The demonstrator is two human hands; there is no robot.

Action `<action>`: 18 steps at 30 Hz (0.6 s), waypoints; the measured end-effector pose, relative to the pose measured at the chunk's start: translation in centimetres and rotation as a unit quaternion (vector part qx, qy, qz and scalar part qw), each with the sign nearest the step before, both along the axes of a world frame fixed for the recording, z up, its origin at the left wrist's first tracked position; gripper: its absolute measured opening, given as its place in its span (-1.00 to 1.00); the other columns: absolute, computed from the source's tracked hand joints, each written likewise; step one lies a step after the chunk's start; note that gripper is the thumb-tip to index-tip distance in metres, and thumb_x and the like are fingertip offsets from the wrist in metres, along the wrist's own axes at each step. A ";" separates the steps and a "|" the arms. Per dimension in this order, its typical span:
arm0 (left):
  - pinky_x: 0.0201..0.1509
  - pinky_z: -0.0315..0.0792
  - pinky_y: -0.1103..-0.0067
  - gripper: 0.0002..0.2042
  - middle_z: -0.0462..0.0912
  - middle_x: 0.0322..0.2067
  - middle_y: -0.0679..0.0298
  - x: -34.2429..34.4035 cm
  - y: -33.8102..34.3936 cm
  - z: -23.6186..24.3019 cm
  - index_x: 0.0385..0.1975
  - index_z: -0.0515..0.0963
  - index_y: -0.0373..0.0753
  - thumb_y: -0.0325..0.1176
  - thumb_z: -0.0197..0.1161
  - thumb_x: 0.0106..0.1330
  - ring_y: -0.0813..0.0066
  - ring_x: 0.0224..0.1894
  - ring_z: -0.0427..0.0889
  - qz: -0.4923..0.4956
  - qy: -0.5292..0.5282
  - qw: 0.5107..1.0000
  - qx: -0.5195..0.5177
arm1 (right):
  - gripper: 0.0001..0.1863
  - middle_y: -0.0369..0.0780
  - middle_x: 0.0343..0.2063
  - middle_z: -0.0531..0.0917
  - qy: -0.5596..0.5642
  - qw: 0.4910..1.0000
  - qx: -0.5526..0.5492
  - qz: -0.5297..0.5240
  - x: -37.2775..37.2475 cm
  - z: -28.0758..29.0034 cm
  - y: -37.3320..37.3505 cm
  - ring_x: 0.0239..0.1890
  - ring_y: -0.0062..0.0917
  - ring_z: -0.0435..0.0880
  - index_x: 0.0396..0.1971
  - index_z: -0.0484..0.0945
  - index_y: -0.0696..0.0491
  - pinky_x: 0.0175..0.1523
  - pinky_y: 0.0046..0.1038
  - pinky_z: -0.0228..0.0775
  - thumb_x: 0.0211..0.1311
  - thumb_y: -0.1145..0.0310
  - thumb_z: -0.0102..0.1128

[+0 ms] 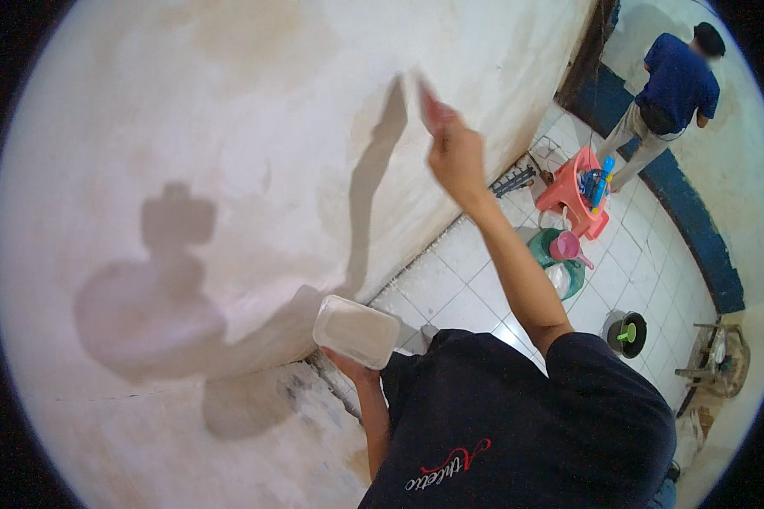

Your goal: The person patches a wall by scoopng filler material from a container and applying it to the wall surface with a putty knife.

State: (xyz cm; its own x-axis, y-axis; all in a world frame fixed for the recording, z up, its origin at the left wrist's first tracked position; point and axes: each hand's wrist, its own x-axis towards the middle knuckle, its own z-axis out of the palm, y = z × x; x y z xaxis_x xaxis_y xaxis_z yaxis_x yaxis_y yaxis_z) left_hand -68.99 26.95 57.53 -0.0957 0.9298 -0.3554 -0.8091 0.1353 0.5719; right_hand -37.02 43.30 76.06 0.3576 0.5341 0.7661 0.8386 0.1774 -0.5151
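Observation:
My right hand (456, 165) is raised close to the mottled white wall (263, 102), gripping a motion-blurred tool with a reddish handle (433, 106); I cannot make out whether its pale tip touches the wall. Low in front of my body, my left hand (352, 363) holds a shallow rectangular translucent container (356, 327) with pale beige material in it. My arm and head cast shadows on the wall.
A person (679, 81) in blue stands at the far wall, upper right. On the tiled floor (458, 263) are a pink stool (573, 212) with items, a green tub (547, 250) with a pink dipper, a black bucket (622, 346) and a wooden chair (709, 373).

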 end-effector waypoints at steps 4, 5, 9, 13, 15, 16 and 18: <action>0.24 0.43 0.24 -0.28 0.38 0.24 0.21 -0.2 -0.1 -0.6 0.32 0.24 -0.11 0.33 -0.19 0.38 0.18 0.22 0.43 0.013 0.045 0.999 0.008 | -0.80 -0.01 -0.50 0.68 0.461 0.868 -0.058 0.173 9.4 -0.6 0.6 -0.49 -0.27 0.69 -0.46 0.59 0.35 -0.34 -0.36 0.52 0.09 0.51 0.06; 0.24 0.43 0.22 -0.32 0.39 0.24 0.21 -0.2 0.0 -1.3 0.32 0.23 -0.09 0.30 -0.23 0.41 0.17 0.22 0.43 0.012 0.048 0.999 0.007 | -0.79 -0.02 -0.47 0.67 0.469 0.863 -0.058 0.178 11.9 -0.7 1.7 -0.44 -0.27 0.70 -0.44 0.56 0.37 -0.24 -0.32 0.59 0.16 0.50 0.04; 0.25 0.42 0.22 -0.38 0.39 0.23 0.21 0.9 0.2 -1.1 0.31 0.25 -0.08 0.23 -0.26 0.45 0.17 0.22 0.43 0.001 0.023 1.000 0.006 | -0.76 0.05 -0.34 0.65 0.408 0.889 -0.091 0.185 22.3 1.4 7.6 -0.34 -0.27 0.72 -0.39 0.53 0.44 -0.07 -0.32 0.66 0.24 0.50 0.02; 0.24 0.41 0.27 -0.33 0.40 0.23 0.22 0.8 0.6 -1.7 0.30 0.26 -0.12 0.28 -0.21 0.42 0.19 0.21 0.44 0.003 0.005 1.000 0.030 | -0.68 -0.06 -0.21 0.69 0.226 0.941 -0.112 0.224 24.7 11.0 10.3 -0.24 -0.34 0.70 -0.21 0.58 0.33 -0.04 -0.38 0.57 0.29 0.33 0.13; 0.25 0.40 0.27 -0.35 0.40 0.23 0.23 -0.6 0.5 -0.3 0.29 0.27 -0.12 0.26 -0.24 0.44 0.19 0.21 0.44 0.047 0.021 0.999 0.017 | -0.67 -0.04 -0.30 0.69 0.242 0.940 -0.076 0.230 20.6 15.0 11.1 -0.28 -0.29 0.70 -0.27 0.57 0.33 -0.05 -0.31 0.57 0.30 0.31 0.04; 0.25 0.40 0.27 -0.35 0.40 0.23 0.23 -1.5 0.3 -1.1 0.29 0.27 -0.12 0.26 -0.24 0.44 0.19 0.21 0.44 0.072 0.017 0.997 0.008 | -0.69 0.04 -0.39 0.67 0.169 0.968 -0.100 0.157 19.2 17.3 9.7 -0.27 -0.21 0.71 -0.34 0.53 0.41 0.03 -0.22 0.58 0.31 0.46 -0.14; 0.29 0.38 0.28 -0.35 0.41 0.22 0.23 -2.5 0.6 -4.4 0.30 0.26 -0.12 0.26 -0.27 0.45 0.20 0.22 0.43 0.019 -0.013 0.998 0.052 | -0.72 -0.11 -0.11 0.68 0.005 0.953 -0.015 0.304 25.6 18.8 8.0 -0.04 -0.40 0.66 -0.04 0.55 0.29 0.14 -0.41 0.48 0.35 0.45 0.06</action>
State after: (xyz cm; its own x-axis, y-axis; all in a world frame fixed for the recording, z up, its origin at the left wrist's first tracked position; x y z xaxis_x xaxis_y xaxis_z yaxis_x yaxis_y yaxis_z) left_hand -71.50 27.53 53.09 -0.1237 0.9578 -0.2595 -0.8276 0.0447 0.5596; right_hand -11.38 51.30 94.87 -0.0176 0.6661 0.7457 0.5808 0.6139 -0.5346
